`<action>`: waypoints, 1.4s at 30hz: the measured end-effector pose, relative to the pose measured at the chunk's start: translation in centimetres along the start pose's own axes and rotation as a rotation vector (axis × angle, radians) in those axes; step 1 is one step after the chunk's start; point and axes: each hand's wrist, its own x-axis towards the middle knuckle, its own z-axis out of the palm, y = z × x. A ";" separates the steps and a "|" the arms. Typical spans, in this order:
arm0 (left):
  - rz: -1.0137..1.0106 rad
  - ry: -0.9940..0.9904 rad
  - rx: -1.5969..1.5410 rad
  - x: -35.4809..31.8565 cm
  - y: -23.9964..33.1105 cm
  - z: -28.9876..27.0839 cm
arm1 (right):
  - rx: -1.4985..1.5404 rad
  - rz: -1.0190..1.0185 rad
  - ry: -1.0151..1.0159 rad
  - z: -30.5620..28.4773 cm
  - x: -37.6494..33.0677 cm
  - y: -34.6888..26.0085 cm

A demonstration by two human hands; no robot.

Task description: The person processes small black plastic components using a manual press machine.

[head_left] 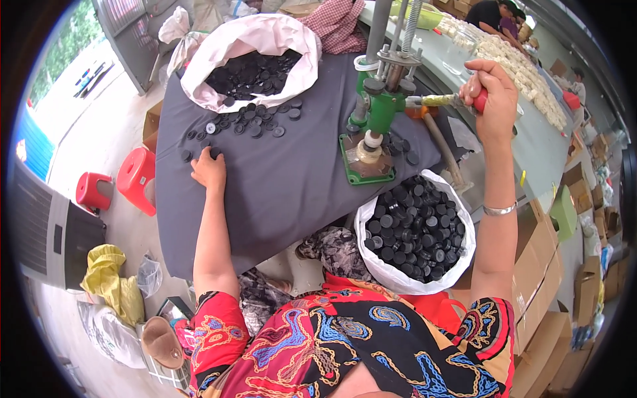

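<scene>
At the left of the cloth-covered table, my left hand [210, 171] has its fingertips closed on a black round cap [214, 152]. Just beyond it lie several loose black caps [255, 119], spilling from an open white sack [302, 43] filled with more of them. My right hand [494, 96] is raised and wrapped around the red knob [480, 101] of a lever. That lever runs to a green hand press [383, 113], which stands on a green-edged base plate at the table's right side. A few caps sit beside the press column.
Below the press, a white bag [470, 249] full of black caps stands by the table edge. A hammer [443, 142] lies right of the press. Red stools [137, 178] stand on the left floor, cardboard boxes [541, 265] on the right. People [491, 16] work at a far table.
</scene>
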 end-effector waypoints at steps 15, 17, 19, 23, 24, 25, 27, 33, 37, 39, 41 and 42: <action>0.678 -0.356 -0.770 -16.4 21.5 -2.8 | -0.013 0.003 0.009 0.4 0.2 -0.1; 0.674 -0.353 -0.753 -16.8 22.6 -2.7 | -0.008 0.000 0.012 0.5 0.1 -0.1; 0.687 -0.348 -0.693 -17.0 23.3 -2.7 | 0.001 -0.002 0.013 0.5 0.1 -0.1; 0.670 -0.333 -0.712 -17.1 24.4 -1.7 | 0.005 -0.009 0.019 0.4 0.0 -0.1; 0.626 -0.339 -0.730 -17.2 24.7 -1.3 | 0.009 -0.014 0.016 0.4 -0.1 -0.1; 0.583 -0.347 -0.747 -17.2 24.9 -1.0 | 0.008 -0.013 0.016 0.3 -0.1 -0.1; 0.569 -0.353 -0.764 -17.3 25.4 -0.6 | 0.009 -0.011 0.011 0.3 -0.3 -0.2; 0.542 -0.392 -0.789 -17.1 25.5 -0.3 | 0.013 -0.021 0.041 0.2 -2.4 0.1; 0.562 -0.353 -0.811 -17.1 24.6 -0.2 | 0.011 -0.177 0.006 -0.1 -7.1 2.0; 0.585 -0.315 -0.820 -16.9 23.4 -0.3 | -0.072 -0.316 0.004 -0.4 -11.5 5.4; 0.599 -0.263 -0.818 -16.2 22.2 -0.6 | -0.108 -0.405 -0.029 -0.7 -14.3 7.7; 0.612 -0.252 -0.840 -15.6 21.5 -0.8 | -0.165 -0.439 0.025 -0.7 -14.6 8.1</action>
